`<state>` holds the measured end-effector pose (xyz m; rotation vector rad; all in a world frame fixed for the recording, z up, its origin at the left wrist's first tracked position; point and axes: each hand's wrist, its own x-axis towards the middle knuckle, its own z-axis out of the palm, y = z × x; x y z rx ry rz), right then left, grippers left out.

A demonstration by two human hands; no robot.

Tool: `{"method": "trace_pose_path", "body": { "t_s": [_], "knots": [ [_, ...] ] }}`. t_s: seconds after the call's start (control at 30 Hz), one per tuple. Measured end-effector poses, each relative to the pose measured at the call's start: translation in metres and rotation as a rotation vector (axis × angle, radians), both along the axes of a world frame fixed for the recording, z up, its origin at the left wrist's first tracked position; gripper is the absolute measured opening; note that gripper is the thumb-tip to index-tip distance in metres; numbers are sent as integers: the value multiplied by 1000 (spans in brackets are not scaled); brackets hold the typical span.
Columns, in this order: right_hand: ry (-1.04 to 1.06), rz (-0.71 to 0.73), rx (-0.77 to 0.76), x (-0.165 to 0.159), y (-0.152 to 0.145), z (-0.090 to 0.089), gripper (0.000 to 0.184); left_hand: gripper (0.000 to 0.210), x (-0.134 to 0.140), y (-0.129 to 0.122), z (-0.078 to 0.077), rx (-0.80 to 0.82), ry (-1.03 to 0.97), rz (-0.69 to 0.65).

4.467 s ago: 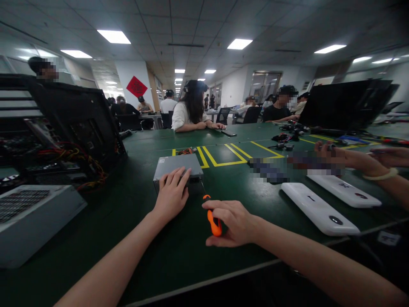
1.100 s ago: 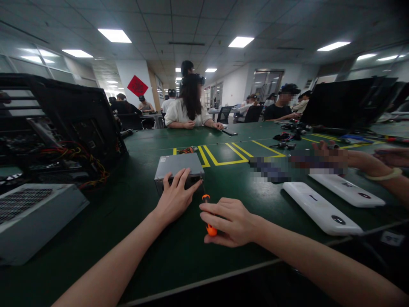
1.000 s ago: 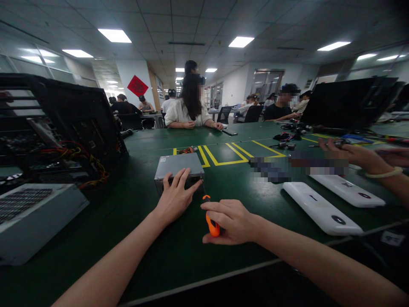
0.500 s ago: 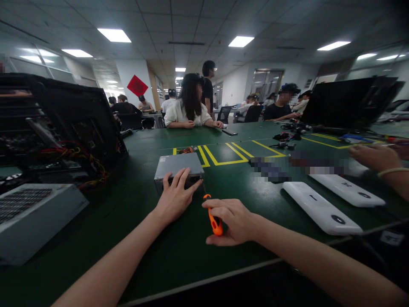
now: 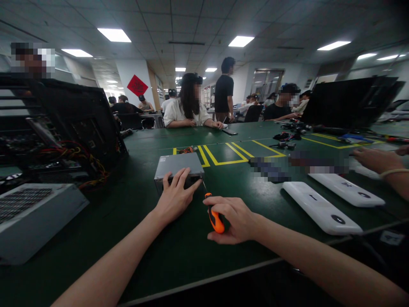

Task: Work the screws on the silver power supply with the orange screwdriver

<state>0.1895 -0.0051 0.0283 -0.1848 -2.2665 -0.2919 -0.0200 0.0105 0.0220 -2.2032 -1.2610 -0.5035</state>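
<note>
A: Where are we in the work?

B: At a screw, we judge. In our right hand (image 5: 234,219) we pinch an orange-and-black, bulb-handled screwdriver (image 5: 217,222) between thumb and fingers. Its thin metal shaft slants up to the near right corner of the grey, box-shaped metal unit (image 5: 179,163).

A: And our left hand (image 5: 174,199)?

B: Spread, with its fingers parted over the unit's near top edge, seemingly to brace it. The unit sits in front of us on the dark green, smooth tabletop (image 5: 153,268), just beside the straight yellow marking lines (image 5: 231,163).

A: Are we tightening or loosening?

B: We cannot tell. The tip is too small to make out, so we can't say whether it sits in a screw head either.

A: What does the next move call for, then?

B: The tip squarely seated, we think, a turn of the handle with our right fingers, and enough weight from our left hand that the unit doesn't swivel.
</note>
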Motion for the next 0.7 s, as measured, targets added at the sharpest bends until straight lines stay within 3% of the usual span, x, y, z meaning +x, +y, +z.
{"method": "trace_pose_path", "body": {
  "t_s": [0.2, 0.37, 0.57, 0.7],
  "knots": [
    [-73, -40, 120, -1, -5, 7, 25, 44, 1, 0, 0, 12, 16, 12],
    [47, -39, 102, -2, -4, 4, 34, 45, 0, 0, 0, 14, 3, 7],
    [-82, -11, 140, -2, -6, 8, 31, 44, 1, -1, 0, 14, -5, 10],
    [-8, -33, 141, -3, -5, 5, 29, 43, 2, -1, 1, 4, 2, 9]
  ]
}}
